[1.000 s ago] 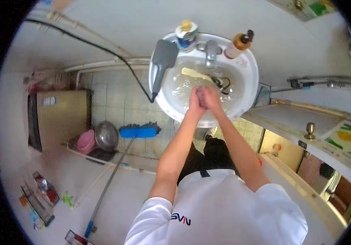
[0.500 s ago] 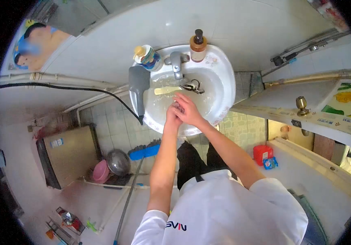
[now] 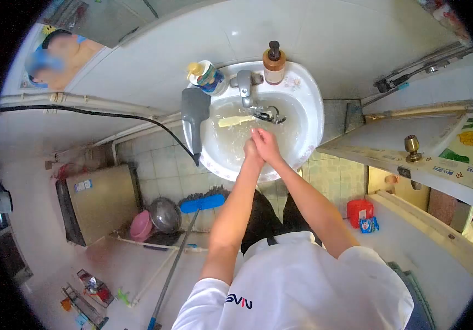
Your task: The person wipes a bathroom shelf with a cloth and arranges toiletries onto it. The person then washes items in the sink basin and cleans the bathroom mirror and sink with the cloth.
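Observation:
My left hand (image 3: 252, 150) and my right hand (image 3: 267, 145) are pressed together over the front part of a white washbasin (image 3: 314, 113). The fingers of both are closed, and whatever lies between the palms is hidden. Just beyond them, a pale yellow strip (image 3: 233, 121) and a dark looped object (image 3: 270, 114) lie in cloudy water below the grey faucet (image 3: 244, 87). A grey appliance like a hair dryer (image 3: 195, 111) rests on the basin's left rim.
A yellow-capped bottle (image 3: 209, 78) and a brown pump bottle (image 3: 274, 66) flank the faucet. A black cord (image 3: 107, 114) runs left from the appliance. Below are a blue mop (image 3: 202, 203), a pink basin (image 3: 141, 226), a metal bowl (image 3: 165, 215) and a red container (image 3: 359, 212).
The camera view has shifted and turned. My hands stay together over the basin, but the purplish thing seen between them one second ago no longer shows. My right hand's spread fingers have come together.

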{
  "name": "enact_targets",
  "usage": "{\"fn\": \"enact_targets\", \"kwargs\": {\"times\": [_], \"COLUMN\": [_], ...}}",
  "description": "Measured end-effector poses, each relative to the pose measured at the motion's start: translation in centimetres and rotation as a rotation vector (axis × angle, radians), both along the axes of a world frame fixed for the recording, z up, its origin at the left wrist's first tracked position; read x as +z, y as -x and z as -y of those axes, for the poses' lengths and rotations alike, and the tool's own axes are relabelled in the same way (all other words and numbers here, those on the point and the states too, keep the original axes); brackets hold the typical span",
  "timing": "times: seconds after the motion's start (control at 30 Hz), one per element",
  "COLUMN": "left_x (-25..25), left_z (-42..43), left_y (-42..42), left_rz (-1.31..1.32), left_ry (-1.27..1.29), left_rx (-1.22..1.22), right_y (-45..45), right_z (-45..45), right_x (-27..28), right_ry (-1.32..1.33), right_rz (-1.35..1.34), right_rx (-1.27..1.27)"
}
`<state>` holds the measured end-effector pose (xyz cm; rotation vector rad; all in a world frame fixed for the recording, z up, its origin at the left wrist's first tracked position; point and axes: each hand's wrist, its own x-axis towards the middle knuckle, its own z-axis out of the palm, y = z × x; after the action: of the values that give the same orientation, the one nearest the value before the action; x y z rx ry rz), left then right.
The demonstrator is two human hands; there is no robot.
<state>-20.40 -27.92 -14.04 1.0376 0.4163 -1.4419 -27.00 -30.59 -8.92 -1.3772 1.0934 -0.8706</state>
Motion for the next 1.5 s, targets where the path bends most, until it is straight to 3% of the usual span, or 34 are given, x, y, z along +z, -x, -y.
{"fn": "enact_targets", "kwargs": {"times": [0.17,0.37,0.43,0.7,0.77,0.8,0.87,0.97,1.0,1.03,1.1,1.13,1.17,1.2,1.23,1.3,1.33,1.4,1.47,1.5], "left_x": [-0.1,0.8,-2.3,2.6,2.8,2.9,3.1,5.8,7.6,6.4,4.3,3.8,2.4,0.4,-1.2,-2.5,-2.7,-2.7,-0.7,1.6], "left_z": [-0.1,1.9,1.8,4.0,5.3,5.5,6.0,4.7,3.7,2.6,1.2,1.0,1.2,1.1,0.8,0.3,0.2,-0.1,-0.8,-0.9], "left_y": [0.9,2.6,2.6,4.8,5.4,5.5,5.4,4.1,2.4,0.8,-2.5,-4.0,-5.3,-6.2,-7.2,-9.2,-10.2,-11.8,-12.4,-11.8], "left_rz": [0.053,0.11,0.279,0.553,0.869,0.866,1.077,1.14,1.333,1.559,1.931,2.081,2.087,2.254,2.423,2.42,2.41,2.385,2.318,2.328], "left_ry": [-0.1,-0.138,-0.25,-0.41,-0.508,-0.51,-0.103,0.102,0.087,-0.007,-0.159,-0.208,-0.194,-0.214,-0.234,-0.166,-0.108,0.045,0.203,0.284], "left_rx": [-0.057,0.062,-0.056,-0.221,-0.337,-0.34,-0.444,-0.508,-0.642,-0.708,-0.853,-0.933,-0.933,-0.949,-0.963,-1.085,-1.207,-1.248,-1.357,-1.377], "right_y": [0.2,0.2,0.4,2.0,2.8,3.3,4.0,5.2,5.7,6.2,6.9,7.1,7.2,7.5,7.5,7.1,6.9,7.4,6.4,5.6], "right_z": [0.1,1.3,1.8,3.5,4.7,5.4,8.1,13.2,14.7,16.6,18.9,18.5,18.1,17.5,16.7,15.1,14.1,12.3,8.8,6.6], "right_x": [-1.1,-0.4,-1.1,-0.3,0.8,0.6,0.3,4.4,5.2,4.8,3.7,3.3,3.2,3.1,3.3,4.1,4.6,6.0,2.7,3.7], "right_ry": [-0.138,-0.282,-0.332,-0.533,-0.541,-0.543,-0.604,-0.233,-0.049,-0.052,0.439,0.434,0.706,0.976,0.968,0.717,0.7,0.893,0.727,0.714], "right_rz": [-0.024,-0.048,-0.057,0.134,0.036,0.033,0.217,-0.276,-0.379,-0.38,-0.822,-0.825,-1.097,-1.369,-1.376,-1.304,-1.317,-1.289,-0.952,-0.838], "right_rx": [-0.005,-0.135,-0.164,-0.428,-0.411,-0.412,-0.478,-0.515,-0.502,-0.504,-0.226,-0.231,-0.18,-0.117,-0.129,0.097,0.058,-0.077,-0.138,0.013]}}
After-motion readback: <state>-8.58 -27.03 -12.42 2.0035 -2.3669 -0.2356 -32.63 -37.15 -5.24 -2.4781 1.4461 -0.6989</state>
